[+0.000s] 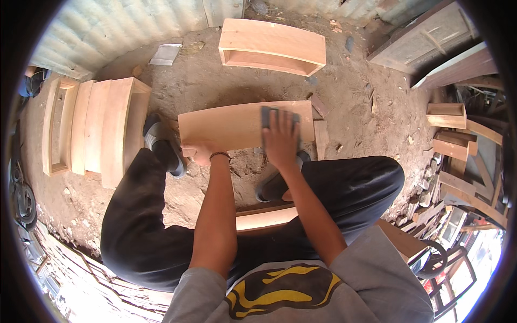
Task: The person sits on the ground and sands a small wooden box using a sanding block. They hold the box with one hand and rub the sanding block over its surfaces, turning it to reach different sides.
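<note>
A pale wooden panel (pixel 230 123) lies in front of me, between and beyond my feet; I cannot tell whether it is a loose board or the face of a box. My left hand (pixel 200 151) grips its near left corner. Toward the panel's right end, my right hand (pixel 281 141) presses a dark sheet or pad, apparently sandpaper (pixel 268 115), flat against the wood. The fingers lie stretched over this pad, and its edges show on both sides. Underneath, part of the panel's support is hidden.
An open wooden box (pixel 272 40) rests on the dirt ground beyond the panel. More boxes or drawers (pixel 93 125) stand in a row at left. Small wood offcuts (pixel 321 137) lie by the panel's right end. Corrugated metal sheeting (pixel 141 28) borders the far side; stacked lumber (pixel 460 185) fills the right.
</note>
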The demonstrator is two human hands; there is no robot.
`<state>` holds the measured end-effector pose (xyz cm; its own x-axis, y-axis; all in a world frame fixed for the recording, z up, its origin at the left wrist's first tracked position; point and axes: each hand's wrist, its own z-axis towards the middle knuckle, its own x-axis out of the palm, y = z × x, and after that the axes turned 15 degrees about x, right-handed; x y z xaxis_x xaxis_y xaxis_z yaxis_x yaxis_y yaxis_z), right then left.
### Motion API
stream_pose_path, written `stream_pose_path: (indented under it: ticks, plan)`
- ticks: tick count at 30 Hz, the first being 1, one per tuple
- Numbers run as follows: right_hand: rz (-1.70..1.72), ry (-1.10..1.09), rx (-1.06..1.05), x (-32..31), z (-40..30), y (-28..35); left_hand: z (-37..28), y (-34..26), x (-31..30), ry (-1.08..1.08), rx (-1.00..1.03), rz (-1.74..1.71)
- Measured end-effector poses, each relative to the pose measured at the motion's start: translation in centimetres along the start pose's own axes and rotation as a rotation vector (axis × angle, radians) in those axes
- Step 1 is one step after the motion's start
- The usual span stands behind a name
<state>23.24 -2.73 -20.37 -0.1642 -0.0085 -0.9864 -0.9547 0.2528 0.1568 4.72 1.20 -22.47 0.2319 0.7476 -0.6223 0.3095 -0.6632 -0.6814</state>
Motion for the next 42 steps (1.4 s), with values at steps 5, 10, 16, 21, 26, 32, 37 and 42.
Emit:
stream_pose_path:
  ticks: [5,10,16,21,26,32,37,42]
  plan:
    - [0.0,-0.103,0.251,0.3,2.7,-1.6,1.0,1.2,0.5,0.054,0.049,-0.015]
    - [-0.012,-0.043,-0.078,0.6,1.4,1.9,0.0,-0.4,0.3,-0.001,-0.022,-0.029]
    - [0.05,-0.038,0.14,-0.9,2.1,-3.0,0.2,0.0,-0.1,0.039,0.086,0.083]
    - [0.026,-0.077,0.203,1.0,3.7,0.5,-0.1,-0.6,0.5,-0.011,-0.058,0.011]
    - [0.0,0.055,-0.062,-0.8,-0.2,-0.1,-0.2,-1.5,-0.6,0.009,-0.044,-0.042]
    - [-0.067,-0.154,0.288,0.7,4.7,-1.1,0.0,-0.3,0.9,-0.001,-0.012,-0.056]
    - [-0.029,0.068,-0.078,-1.0,-0.1,0.4,-1.1,-1.8,-0.5,0.028,0.045,0.047]
    - [0.025,-0.135,0.282,-0.2,4.2,-3.3,-0.8,-1.1,-0.2,0.013,-0.019,-0.105]
